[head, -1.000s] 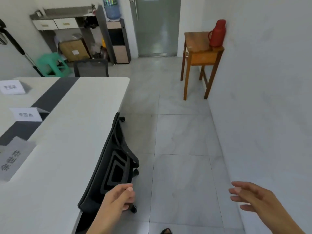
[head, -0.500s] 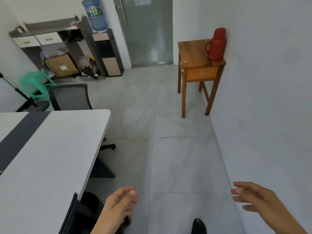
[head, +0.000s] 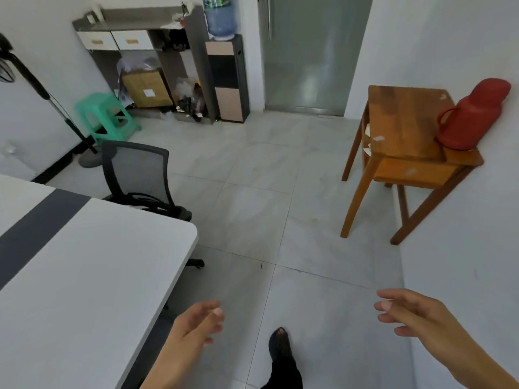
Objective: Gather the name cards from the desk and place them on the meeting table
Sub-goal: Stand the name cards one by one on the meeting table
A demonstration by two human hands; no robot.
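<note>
1. Head view: we see the left hand [head: 196,327] and the right hand [head: 412,315] held above the floor, fingers loosely spread, holding nothing.
2. The meeting table [head: 84,276] lies left; we see no name cards.
3. A wooden desk [head: 404,127] carries a red flask [head: 471,116].

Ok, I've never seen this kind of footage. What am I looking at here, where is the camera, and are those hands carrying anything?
There is no machine: a person wears a wide-angle camera on the head, looking forward and down, so you see their own two bare hands. The left hand and the right hand hang open over the tiled floor, and neither has anything in its grip. One foot in a dark shoe shows between them. On the left is the white meeting table with a dark stripe; no name cards show on the part in view. An office chair stands at its far end. On the right, a wooden side table against the wall carries a red thermos.
</note>
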